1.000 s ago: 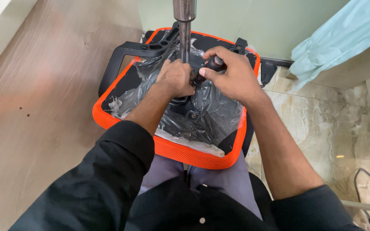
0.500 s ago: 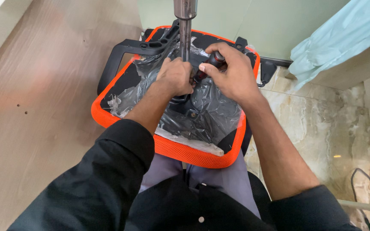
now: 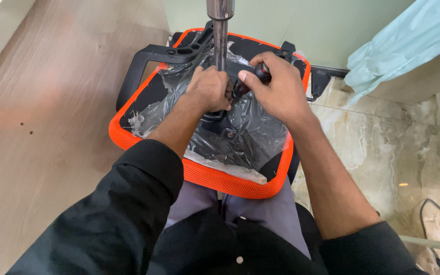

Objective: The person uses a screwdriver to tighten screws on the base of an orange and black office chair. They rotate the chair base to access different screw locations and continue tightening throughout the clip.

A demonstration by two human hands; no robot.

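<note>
Chair seat point(image 3: 143, 102), inverted, black underside facing up, edged in orange mesh and partly covered by crumpled clear plastic wrap point(image 3: 250, 127); it is rested against the person's lap, above grey trousers point(image 3: 276, 214). A metal gas-lift column point(image 3: 220, 35) is seen rising upright from the mechanism at the seat's centre. The left hand point(image 3: 211, 90) is closed in a fist at the foot of the column, directly over the central mechanism. The right hand point(image 3: 276, 89) is placed just beside it, to the right, its fingers curled around a dark tool handle point(image 3: 262, 71), thumb pressed along it; the tool's tip is hidden between the two hands. A black armrest bracket point(image 3: 154, 53) is fitted along the far left edge of the seat. A pale blue cloth point(image 3: 408, 40) is draped at upper right, well apart.
</note>
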